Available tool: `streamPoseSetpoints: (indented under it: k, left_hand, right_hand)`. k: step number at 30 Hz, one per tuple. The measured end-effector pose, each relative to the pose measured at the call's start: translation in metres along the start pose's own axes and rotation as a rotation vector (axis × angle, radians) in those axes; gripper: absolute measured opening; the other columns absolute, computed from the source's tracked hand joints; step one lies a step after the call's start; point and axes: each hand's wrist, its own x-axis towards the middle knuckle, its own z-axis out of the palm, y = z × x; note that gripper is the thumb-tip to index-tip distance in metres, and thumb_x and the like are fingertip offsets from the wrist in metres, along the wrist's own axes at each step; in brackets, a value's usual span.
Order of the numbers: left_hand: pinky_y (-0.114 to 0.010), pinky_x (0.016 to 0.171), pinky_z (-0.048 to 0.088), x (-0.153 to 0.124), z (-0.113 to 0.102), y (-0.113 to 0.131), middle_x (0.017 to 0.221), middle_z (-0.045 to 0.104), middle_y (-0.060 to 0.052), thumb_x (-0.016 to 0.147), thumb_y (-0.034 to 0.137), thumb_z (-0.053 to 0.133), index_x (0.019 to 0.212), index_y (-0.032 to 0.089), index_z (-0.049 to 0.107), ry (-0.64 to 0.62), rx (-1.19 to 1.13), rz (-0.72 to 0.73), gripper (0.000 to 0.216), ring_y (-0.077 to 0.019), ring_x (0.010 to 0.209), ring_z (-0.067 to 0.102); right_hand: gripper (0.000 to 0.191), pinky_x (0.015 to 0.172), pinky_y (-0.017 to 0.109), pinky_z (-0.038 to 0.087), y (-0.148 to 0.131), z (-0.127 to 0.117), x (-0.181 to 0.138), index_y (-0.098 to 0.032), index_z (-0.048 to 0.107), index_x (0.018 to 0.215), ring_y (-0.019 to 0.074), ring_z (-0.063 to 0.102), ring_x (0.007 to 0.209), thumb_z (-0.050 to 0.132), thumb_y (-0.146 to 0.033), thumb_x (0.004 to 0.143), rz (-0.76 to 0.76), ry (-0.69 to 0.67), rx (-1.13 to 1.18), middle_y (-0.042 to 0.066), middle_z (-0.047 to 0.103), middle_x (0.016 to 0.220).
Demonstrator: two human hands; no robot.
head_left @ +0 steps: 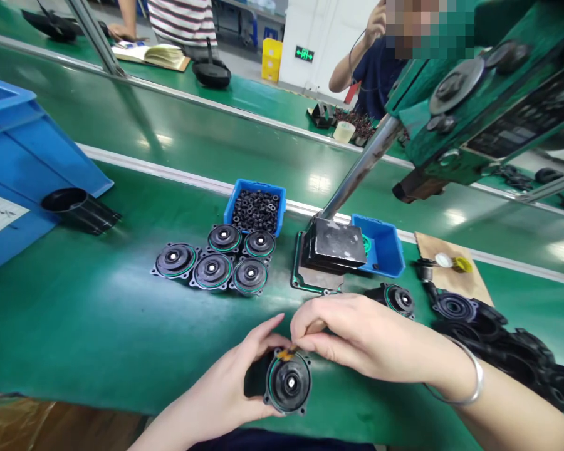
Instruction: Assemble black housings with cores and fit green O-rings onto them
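Note:
Near the front edge of the green table, my left hand (242, 376) grips a round black pump-like housing (289, 383) from its left side. A green sealing ring runs around the housing's rim, and a small pale metal square sits at its centre. My right hand (343, 332) pinches a small brush (287, 353) with yellow-orange bristles. Its bristles are at the top of the rim, by the green ring; most of the handle is hidden in my fingers. Several similar black housings (212, 269) stand grouped beyond my left hand.
A blue bin of small black rings (257, 210) sits behind the grouped housings. A green press (474, 100) rises on a metal post beside another blue bin (385, 247). Black parts (502, 354) are heaped at right, near brown paper (451, 266). A large blue crate (28, 156) stands left.

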Motion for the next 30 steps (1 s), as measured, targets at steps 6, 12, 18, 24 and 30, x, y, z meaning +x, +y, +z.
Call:
streamPoseSetpoints:
  k: [6,12,18,24,30]
  left_hand:
    - [-0.04,0.115,0.044,-0.008,0.011,-0.01,0.14,0.059,-0.001,0.085,0.027,0.079,0.154,0.048,0.011,0.078,0.122,0.034,0.1,-0.0223,0.128,0.059]
    - [-0.041,0.112,0.048,-0.015,0.031,-0.022,0.14,0.059,-0.005,0.088,0.026,0.074,0.157,0.044,0.007,0.217,0.172,0.093,0.097,-0.0246,0.128,0.059]
    - [-0.045,0.11,0.05,-0.017,0.046,-0.026,0.137,0.062,-0.004,0.09,0.032,0.071,0.157,0.041,0.009,0.353,0.245,0.135,0.092,-0.0262,0.125,0.062]
    - [-0.049,0.107,0.052,-0.017,0.052,-0.03,0.136,0.063,-0.009,0.089,0.03,0.07,0.159,0.034,0.01,0.411,0.333,0.166,0.093,-0.0303,0.124,0.063]
    - [-0.05,0.105,0.053,-0.015,0.054,-0.027,0.136,0.063,-0.008,0.082,0.023,0.075,0.158,0.035,0.01,0.434,0.377,0.167,0.101,-0.0312,0.123,0.064]
  right_hand:
    - [0.009,0.086,0.024,0.053,-0.005,0.019,-0.029,-0.019,0.054,0.112,0.0137,0.065,0.094,0.051,-0.019,0.103,-0.095,0.132,-0.139,0.006,0.069,0.102]
    - [0.011,0.085,0.023,0.055,-0.012,0.036,-0.054,-0.017,0.056,0.112,0.0129,0.067,0.091,0.053,-0.018,0.102,-0.091,0.222,-0.228,0.007,0.07,0.1]
    - [0.018,0.076,0.02,0.056,-0.024,0.052,-0.068,-0.018,0.056,0.105,0.0118,0.07,0.081,0.051,-0.035,0.104,-0.059,0.339,-0.212,0.005,0.072,0.09]
    - [0.018,0.08,0.022,0.059,-0.031,0.081,-0.082,-0.018,0.058,0.107,0.0133,0.074,0.083,0.056,-0.035,0.102,-0.036,0.481,-0.198,0.008,0.076,0.092]
    - [0.024,0.089,0.02,0.06,-0.033,0.093,-0.087,-0.018,0.06,0.117,0.0154,0.077,0.094,0.048,-0.035,0.105,-0.093,0.487,-0.226,0.008,0.079,0.099]
